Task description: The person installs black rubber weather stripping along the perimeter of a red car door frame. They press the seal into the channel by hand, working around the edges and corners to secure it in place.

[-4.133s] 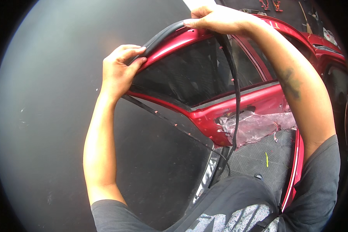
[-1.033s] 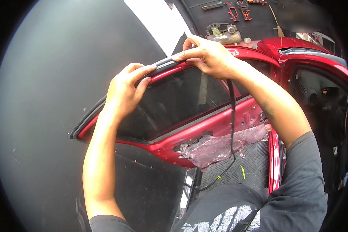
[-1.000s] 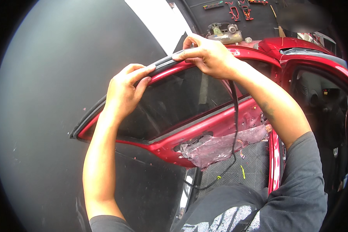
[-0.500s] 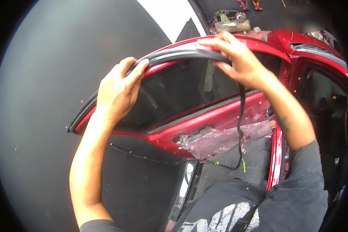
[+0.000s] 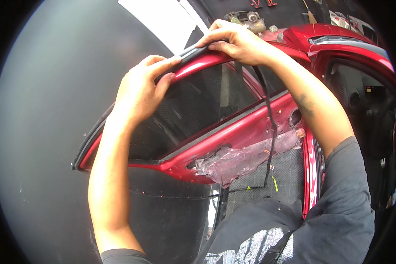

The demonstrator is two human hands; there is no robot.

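Observation:
A black rubber door seal (image 5: 191, 53) runs along the curved top edge of a red car door's window frame (image 5: 198, 66). My left hand (image 5: 141, 90) grips it from the left, fingers over the outer side and thumb on the inner side of the frame. Just to the right, my right hand (image 5: 240, 42) pinches the same seal between fingers and thumb. Left of my left wrist, the seal follows the frame down to the door's lower left corner. From under my right hand a loose black length (image 5: 273, 127) hangs across the door and bends left near the floor.
The red door (image 5: 180, 169) stands open, with torn clear plastic sheeting (image 5: 233, 165) on its inner panel. At right is the red car body (image 5: 312, 176) with its dark cabin. A patterned mat (image 5: 246, 204) lies below. Mechanical parts (image 5: 253, 20) and a broom (image 5: 311, 17) are at the back.
My right hand has moved left, closer to my left hand. The seal section between them, bowed and raised before, now lies against the frame. The view has shifted slightly.

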